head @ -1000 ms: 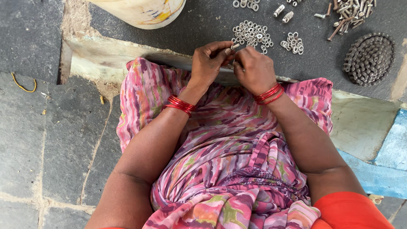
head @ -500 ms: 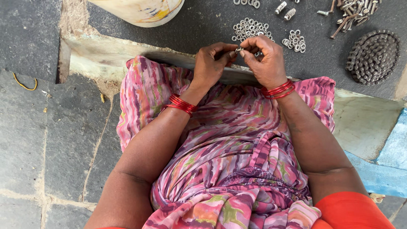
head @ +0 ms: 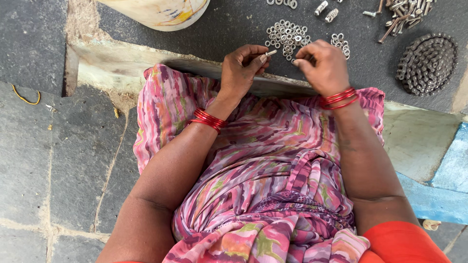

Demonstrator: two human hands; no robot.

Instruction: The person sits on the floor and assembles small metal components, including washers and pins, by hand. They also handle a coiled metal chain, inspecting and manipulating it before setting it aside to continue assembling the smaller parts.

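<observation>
Evidently at work: a person sits over a dark worktop (head: 234, 29), both hands raised just above its near edge.
Left hand: the left hand (head: 241, 68) has its fingers pressed together, pinching a small silvery bolt (head: 271, 52) whose tip points toward the other hand.
Right hand: the right hand (head: 322, 64) is curled, fingertips drawn together near the bolt's tip; whether it pinches a washer cannot be told, since the fingers hide it.
Step in hand: judged from the pose, a small ring is being fitted onto the bolt, the two hands close but not touching.
Next move calls for: a fine lining-up of hole and bolt tip, with the left hand kept steady.
Where the parts lie: the pile of washers (head: 286, 35) rests on the worktop just beyond the hands; a smaller cluster of rings (head: 340, 42) lies beside the right hand.
Other things: a heap of bolts (head: 404, 12) sits at the far right, a coiled chain (head: 426, 62) near it, and a pale bucket (head: 158, 10) at the far left.
In the way: nothing blocks the hands; the pink patterned cloth (head: 253, 160) over the lap lies below them.
</observation>
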